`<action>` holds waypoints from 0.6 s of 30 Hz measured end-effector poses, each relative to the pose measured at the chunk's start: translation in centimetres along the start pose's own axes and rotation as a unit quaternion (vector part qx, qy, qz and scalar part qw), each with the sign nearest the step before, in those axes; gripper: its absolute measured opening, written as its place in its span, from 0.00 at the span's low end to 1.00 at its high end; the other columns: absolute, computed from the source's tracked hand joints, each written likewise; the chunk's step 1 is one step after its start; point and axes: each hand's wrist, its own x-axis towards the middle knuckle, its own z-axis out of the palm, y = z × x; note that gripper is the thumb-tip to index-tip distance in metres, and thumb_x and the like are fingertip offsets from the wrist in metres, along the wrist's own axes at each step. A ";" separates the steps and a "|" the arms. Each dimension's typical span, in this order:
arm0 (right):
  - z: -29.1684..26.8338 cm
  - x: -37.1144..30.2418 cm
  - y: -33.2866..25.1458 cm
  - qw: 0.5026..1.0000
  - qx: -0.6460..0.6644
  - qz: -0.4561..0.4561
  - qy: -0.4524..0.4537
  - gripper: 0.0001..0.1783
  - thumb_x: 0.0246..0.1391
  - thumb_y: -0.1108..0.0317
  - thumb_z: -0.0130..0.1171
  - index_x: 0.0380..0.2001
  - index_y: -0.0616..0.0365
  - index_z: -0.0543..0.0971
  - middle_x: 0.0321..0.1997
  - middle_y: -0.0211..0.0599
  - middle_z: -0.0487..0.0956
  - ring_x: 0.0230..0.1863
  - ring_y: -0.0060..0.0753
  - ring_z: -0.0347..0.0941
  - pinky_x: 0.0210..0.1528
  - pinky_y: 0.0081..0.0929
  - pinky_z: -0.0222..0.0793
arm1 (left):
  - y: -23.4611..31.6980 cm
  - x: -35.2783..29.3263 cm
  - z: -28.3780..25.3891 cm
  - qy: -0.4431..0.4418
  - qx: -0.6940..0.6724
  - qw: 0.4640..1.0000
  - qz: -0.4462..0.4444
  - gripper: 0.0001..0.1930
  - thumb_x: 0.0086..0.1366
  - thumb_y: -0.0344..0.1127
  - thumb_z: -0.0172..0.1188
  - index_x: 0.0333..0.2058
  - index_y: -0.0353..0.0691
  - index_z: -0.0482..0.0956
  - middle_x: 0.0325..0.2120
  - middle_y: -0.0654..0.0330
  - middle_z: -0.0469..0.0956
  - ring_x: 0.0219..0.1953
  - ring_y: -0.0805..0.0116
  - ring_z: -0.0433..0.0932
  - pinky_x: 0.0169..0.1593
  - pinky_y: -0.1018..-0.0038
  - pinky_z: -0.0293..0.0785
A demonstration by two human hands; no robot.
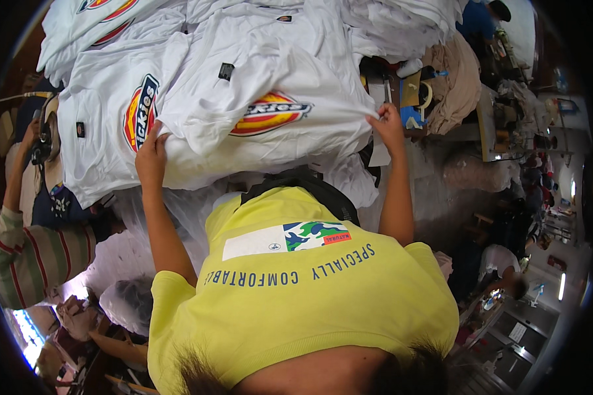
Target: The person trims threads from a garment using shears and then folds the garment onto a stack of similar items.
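Note:
A white T-shirt (329,76) with a red, yellow and dark printed emblem (270,117) is stretched between my hands on top of other white shirts. My left hand (152,153) pinches its cloth at the left, beside another white shirt (99,141) with a similar emblem. Over at the right, my right hand (390,126) grips a corner of the fabric between thumb and fingers and pulls it taut. Folds run across the cloth and partly cover the emblem. A small dark label (226,71) shows on the white cloth farther up.
More white shirts (402,26) are heaped at the far side. To the right lie a tape roll (426,99) and beige cloth (458,82). A co-worker in a striped sleeve (43,257) is close on the left; other people work at the right.

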 end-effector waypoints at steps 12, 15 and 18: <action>9.8 7.2 -7.0 0.981 -0.167 -0.065 -0.071 0.17 0.41 0.67 0.61 0.37 0.59 0.76 0.31 0.40 0.77 0.34 0.36 0.73 0.38 0.28 0.66 | 7.0 2.9 1.5 -0.195 -0.313 0.926 0.081 0.42 0.52 0.44 0.61 0.60 0.35 0.49 0.45 0.49 0.69 0.46 0.60 0.69 0.49 0.69 0.65; 11.3 6.6 -9.0 0.976 -0.211 -0.058 0.013 0.15 0.40 0.65 0.61 0.35 0.58 0.77 0.32 0.40 0.77 0.37 0.43 0.72 0.39 0.29 0.66 | 6.2 4.2 1.7 -0.115 -0.706 0.697 -0.052 0.45 0.60 0.55 0.50 0.62 0.42 0.31 0.51 0.47 0.63 0.51 0.58 0.66 0.55 0.65 0.60; 12.6 1.4 -10.4 0.879 -0.305 -0.327 0.168 0.11 0.41 0.65 0.59 0.30 0.56 0.78 0.31 0.38 0.77 0.35 0.44 0.72 0.38 0.30 0.67 | 5.6 4.4 0.1 -0.024 -0.782 0.611 -0.122 0.42 0.61 0.56 0.48 0.62 0.47 0.34 0.56 0.46 0.54 0.53 0.51 0.63 0.58 0.58 0.57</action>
